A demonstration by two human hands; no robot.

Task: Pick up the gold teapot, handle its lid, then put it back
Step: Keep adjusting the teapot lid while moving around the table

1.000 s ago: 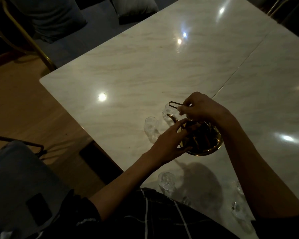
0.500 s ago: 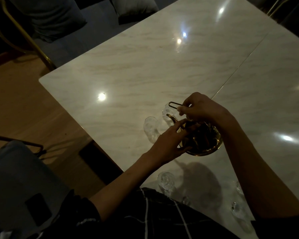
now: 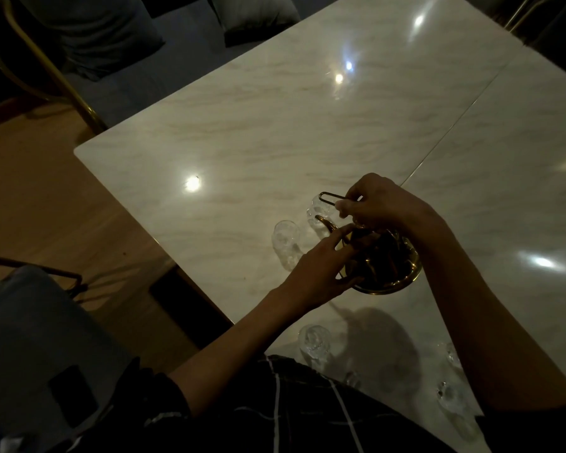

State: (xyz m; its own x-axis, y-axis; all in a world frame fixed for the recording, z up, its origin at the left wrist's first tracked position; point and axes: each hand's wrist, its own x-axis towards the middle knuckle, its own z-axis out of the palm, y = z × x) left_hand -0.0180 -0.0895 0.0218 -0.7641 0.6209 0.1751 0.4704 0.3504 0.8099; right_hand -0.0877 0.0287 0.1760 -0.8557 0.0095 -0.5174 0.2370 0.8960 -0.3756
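Observation:
The gold teapot is held just above the white marble table, near its front edge; its shadow falls on the tabletop below. My right hand grips the thin wire loop handle at the top of the pot. My left hand cups the pot's left side, with fingertips on the top near the curved spout. The lid is hidden under my fingers.
Two clear glass cups stand just left of the teapot. Several more glasses sit along the near edge by my body. A gold-framed chair stands beyond the table's left corner; wooden floor lies to the left.

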